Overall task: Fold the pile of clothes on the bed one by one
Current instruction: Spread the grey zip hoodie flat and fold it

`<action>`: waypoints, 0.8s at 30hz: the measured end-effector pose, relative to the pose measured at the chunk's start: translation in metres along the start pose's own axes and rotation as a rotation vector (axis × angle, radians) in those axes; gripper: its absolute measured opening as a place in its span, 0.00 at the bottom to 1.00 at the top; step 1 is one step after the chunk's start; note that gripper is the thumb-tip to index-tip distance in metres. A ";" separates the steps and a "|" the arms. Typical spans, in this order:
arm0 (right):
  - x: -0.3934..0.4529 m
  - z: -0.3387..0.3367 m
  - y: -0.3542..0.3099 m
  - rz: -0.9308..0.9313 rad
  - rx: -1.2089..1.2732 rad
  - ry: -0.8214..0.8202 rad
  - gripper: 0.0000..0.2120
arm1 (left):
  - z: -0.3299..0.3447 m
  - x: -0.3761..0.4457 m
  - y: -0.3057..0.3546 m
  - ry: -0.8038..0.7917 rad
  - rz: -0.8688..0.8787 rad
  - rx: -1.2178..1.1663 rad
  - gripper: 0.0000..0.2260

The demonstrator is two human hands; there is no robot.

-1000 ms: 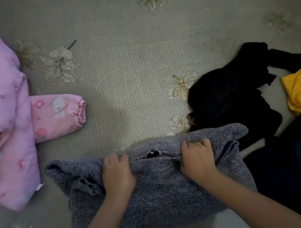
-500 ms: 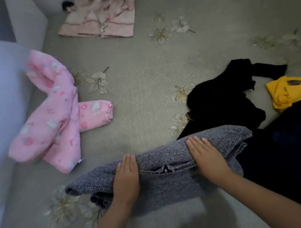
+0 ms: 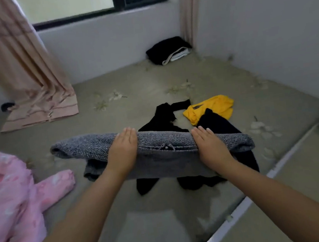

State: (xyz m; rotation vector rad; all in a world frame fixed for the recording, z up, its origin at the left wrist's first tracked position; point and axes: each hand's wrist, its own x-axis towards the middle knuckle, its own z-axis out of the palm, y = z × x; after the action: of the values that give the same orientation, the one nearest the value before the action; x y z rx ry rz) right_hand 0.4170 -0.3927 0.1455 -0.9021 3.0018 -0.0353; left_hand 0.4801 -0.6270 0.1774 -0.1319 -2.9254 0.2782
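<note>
Both hands carry a folded grey knitted sweater [image 3: 154, 151] above the bed [image 3: 150, 86], which is covered in a grey-green floral sheet. The left hand [image 3: 123, 150] and right hand [image 3: 210, 145] lie flat on top of the sweater with fingers straight and together, well apart from each other; whether the thumbs hook beneath cannot be told. Under the sweater lie black garments [image 3: 222, 125] and, just beyond them, a yellow garment [image 3: 210, 107]. A pink printed jacket [image 3: 14, 197] lies at the left. A folded black-and-white pile [image 3: 168, 50] sits in the far corner, and a peach curtain [image 3: 30, 76] drapes onto the bed
</note>
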 end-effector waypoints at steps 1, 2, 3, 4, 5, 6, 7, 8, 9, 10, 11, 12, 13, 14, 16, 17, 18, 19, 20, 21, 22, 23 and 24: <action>-0.012 -0.016 0.016 0.061 0.001 0.045 0.27 | -0.016 0.017 0.015 0.021 0.031 -0.011 0.23; -0.024 -0.032 0.032 0.119 -0.004 0.086 0.27 | -0.029 0.034 0.030 0.059 0.069 -0.011 0.24; -0.037 -0.047 0.050 0.171 -0.018 0.124 0.27 | -0.036 0.051 0.046 0.089 0.097 0.000 0.25; -0.050 -0.062 0.067 0.223 -0.042 0.150 0.27 | -0.045 0.064 0.063 0.057 0.134 -0.018 0.25; -0.063 -0.076 0.085 0.267 -0.064 0.174 0.28 | -0.056 0.076 0.083 0.010 0.137 -0.054 0.24; -0.076 -0.089 0.102 0.312 -0.077 0.191 0.28 | -0.063 0.089 0.103 0.023 0.159 -0.080 0.24; -0.090 -0.099 0.120 0.356 -0.087 0.209 0.29 | -0.071 0.100 0.125 0.063 0.208 -0.096 0.25; -0.103 -0.108 0.136 0.398 -0.100 0.224 0.29 | -0.078 0.110 0.146 0.084 0.251 -0.110 0.25; -0.117 -0.115 0.152 0.438 -0.112 0.240 0.29 | -0.087 0.120 0.167 0.092 0.287 -0.134 0.25; -0.131 -0.120 0.168 0.480 -0.118 0.260 0.28 | -0.095 0.130 0.188 0.089 0.314 -0.171 0.26; -0.146 -0.124 0.184 0.520 -0.119 0.281 0.28 | -0.104 0.140 0.210 0.068 0.331 -0.213 0.27; -0.160 -0.128 0.201 0.556 -0.119 0.298 0.29 | -0.114 0.150 0.234 0.038 0.346 -0.249 0.28; -0.174 -0.131 0.219 0.592 -0.120 0.314 0.29 | -0.123 0.160 0.258 0.022 0.364 -0.274 0.29; -0.188 -0.135 0.239 0.625 -0.122 0.326 0.29 | -0.131 0.170 0.282 0.018 0.388 -0.287 0.29; -0.214 -0.139 0.279 0.688 -0.119 0.328 0.30 | -0.146 0.190 0.334 0.035 0.437 -0.313 0.29; -0.227 -0.140 0.301 0.721 -0.113 0.317 0.31 | -0.150 0.199 0.362 0.050 0.461 -0.330 0.28; -0.240 -0.140 0.324 0.749 -0.110 0.308 0.31 | -0.154 0.210 0.389 0.064 0.487 -0.342 0.28; -0.251 -0.141 0.348 0.773 -0.112 0.305 0.32 | -0.158 0.222 0.415 0.076 0.518 -0.345 0.28; -0.262 -0.142 0.372 0.794 -0.118 0.299 0.32 | -0.162 0.235 0.441 0.089 0.553 -0.348 0.29; -0.271 -0.144 0.395 0.811 -0.129 0.285 0.32 | -0.165 0.247 0.466 0.103 0.582 -0.350 0.29; -0.278 -0.146 0.418 0.825 -0.137 0.268 0.32 | -0.169 0.259 0.489 0.115 0.599 -0.352 0.29; -0.283 -0.150 0.441 0.839 -0.141 0.259 0.32 | -0.171 0.272 0.511 0.126 0.606 -0.355 0.29; -0.287 -0.153 0.464 0.852 -0.150 0.258 0.32 | -0.173 0.284 0.532 0.135 0.607 -0.358 0.28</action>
State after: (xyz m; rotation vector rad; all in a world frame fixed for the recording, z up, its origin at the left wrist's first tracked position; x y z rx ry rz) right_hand 0.3981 0.1557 0.2874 0.4681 3.3737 0.0861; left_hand 0.2750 -0.0452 0.2936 -1.0486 -2.6927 -0.1711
